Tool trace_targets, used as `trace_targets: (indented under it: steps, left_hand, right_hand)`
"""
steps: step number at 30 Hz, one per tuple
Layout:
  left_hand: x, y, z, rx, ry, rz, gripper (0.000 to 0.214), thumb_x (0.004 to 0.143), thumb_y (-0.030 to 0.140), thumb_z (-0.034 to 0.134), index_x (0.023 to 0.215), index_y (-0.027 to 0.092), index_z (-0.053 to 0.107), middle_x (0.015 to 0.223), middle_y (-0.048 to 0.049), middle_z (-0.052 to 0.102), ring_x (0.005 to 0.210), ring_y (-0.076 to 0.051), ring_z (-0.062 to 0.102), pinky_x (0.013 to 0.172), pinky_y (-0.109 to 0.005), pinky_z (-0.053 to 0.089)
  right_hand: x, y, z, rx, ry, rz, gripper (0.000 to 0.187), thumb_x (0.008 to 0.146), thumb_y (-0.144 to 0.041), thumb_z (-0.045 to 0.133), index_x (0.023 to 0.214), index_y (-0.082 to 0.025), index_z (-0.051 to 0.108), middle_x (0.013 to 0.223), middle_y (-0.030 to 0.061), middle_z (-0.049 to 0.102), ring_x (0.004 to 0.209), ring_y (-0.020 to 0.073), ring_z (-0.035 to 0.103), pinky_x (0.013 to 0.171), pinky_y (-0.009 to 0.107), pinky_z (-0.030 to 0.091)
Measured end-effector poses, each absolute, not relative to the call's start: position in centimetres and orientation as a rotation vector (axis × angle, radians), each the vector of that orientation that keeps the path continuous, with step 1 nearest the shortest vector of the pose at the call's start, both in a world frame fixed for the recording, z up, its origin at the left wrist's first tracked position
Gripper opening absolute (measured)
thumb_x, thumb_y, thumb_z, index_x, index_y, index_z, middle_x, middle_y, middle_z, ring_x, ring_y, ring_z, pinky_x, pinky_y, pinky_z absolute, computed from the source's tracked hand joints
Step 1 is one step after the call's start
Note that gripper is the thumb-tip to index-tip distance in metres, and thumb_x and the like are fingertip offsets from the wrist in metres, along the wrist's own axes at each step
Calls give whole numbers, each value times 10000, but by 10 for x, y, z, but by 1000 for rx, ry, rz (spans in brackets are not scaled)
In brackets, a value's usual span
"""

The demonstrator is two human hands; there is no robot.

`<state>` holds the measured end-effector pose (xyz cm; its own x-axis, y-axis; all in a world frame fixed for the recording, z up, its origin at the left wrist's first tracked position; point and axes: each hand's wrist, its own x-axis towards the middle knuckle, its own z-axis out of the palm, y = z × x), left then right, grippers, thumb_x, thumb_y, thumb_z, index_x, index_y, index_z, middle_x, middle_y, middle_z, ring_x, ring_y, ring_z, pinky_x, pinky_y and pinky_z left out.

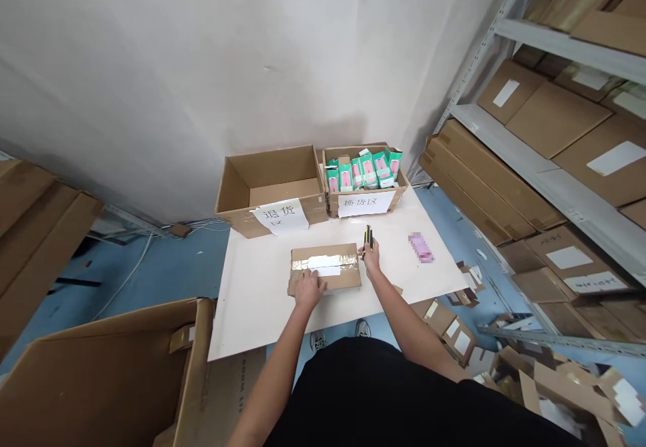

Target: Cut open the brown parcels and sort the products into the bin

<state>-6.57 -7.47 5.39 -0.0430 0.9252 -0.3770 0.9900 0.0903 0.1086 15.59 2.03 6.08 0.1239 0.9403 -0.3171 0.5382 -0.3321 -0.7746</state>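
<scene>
A flat brown cardboard parcel (328,273) sealed with tape and bearing a white label lies on the white table (252,299). My left hand (309,289) rests flat on the parcel's near left part, fingers spread. My right hand (371,256) is closed round a yellow-and-black utility knife (368,237), held upright at the parcel's right end.
Two open cartons stand at the table's far edge: an empty one (267,188) and one (366,181) filled with green-and-pink packets, each with a paper sign. A pink item (421,247) lies at the right. Shelves of boxes (555,130) rise on the right; large cartons (101,373) sit left.
</scene>
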Motion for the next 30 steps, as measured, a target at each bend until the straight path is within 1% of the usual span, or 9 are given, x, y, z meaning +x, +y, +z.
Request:
trace_targets:
  steps: [2,5,8,11,13,16,19,24,30]
  left_hand:
    - [-76,-57,54,1939,1897,-302,743,952,645,547,1609,318,434,1713,-108,350,1571,-382,289,1193,-491,375]
    - [-81,-38,50,1889,1742,-466,910,893,768,552,1674,396,266,1796,-42,116,1636,-416,72,1221,-572,319]
    - [-79,-35,44,1856,1711,-519,933,901,791,503,1689,383,216,1802,-42,34,1638,-428,29,1234,-618,277]
    - [-77,-39,40,1872,1744,-485,907,918,771,484,1691,391,198,1802,-27,28,1642,-413,-10,1246,-630,255]
    - [-76,-42,38,1878,1752,-472,898,924,767,474,1691,400,185,1802,-19,31,1643,-403,-23,1244,-631,262]
    - [-76,-43,37,1874,1750,-472,892,927,773,457,1691,407,176,1801,-21,10,1644,-401,-3,1243,-628,264]
    - [-76,-44,37,1868,1755,-478,887,934,766,452,1693,400,175,1801,-17,-11,1646,-393,-1,1261,-607,242]
    - [-75,-48,33,1879,1764,-444,893,946,782,410,1700,360,183,1801,-27,-26,1644,-400,-15,1279,-591,209]
    - [-76,-51,25,1867,1758,-397,938,908,824,441,1695,385,183,1802,-15,-28,1643,-403,-34,1280,-610,198]
  right_hand:
    - [170,7,59,-1798,-1168,1279,330,1035,-315,398,1342,-215,469,1109,92,749,807,173,760,741,270,584]
    - [191,-15,55,-1771,-974,1486,250,998,-280,509,1237,-222,470,926,19,733,620,139,713,629,244,572]
    - [202,-31,54,-1943,-1104,1512,244,1065,-349,463,1271,-218,464,744,-39,676,497,133,655,545,223,528]
    - [202,-36,58,-2089,-1478,1423,287,1112,-424,415,1297,-224,506,733,-36,689,478,124,649,582,214,514]
    - [196,-35,61,-2163,-1707,1328,314,1128,-428,388,1301,-210,533,807,11,734,541,140,690,649,230,518]
    - [183,-30,65,-2293,-1957,1079,316,1125,-369,383,1308,-172,550,1010,131,772,829,224,769,780,290,522]
    - [170,-26,66,-2375,-2085,895,299,1092,-302,451,1330,-148,544,1170,206,743,1075,285,733,861,333,511]
    - [163,-21,72,-2430,-2106,933,367,1035,-291,581,1365,-134,551,1228,230,718,1152,298,708,907,346,509]
    - [167,-15,88,-2433,-2167,979,334,972,-193,602,1300,-139,627,1228,210,725,1139,305,719,856,336,532]
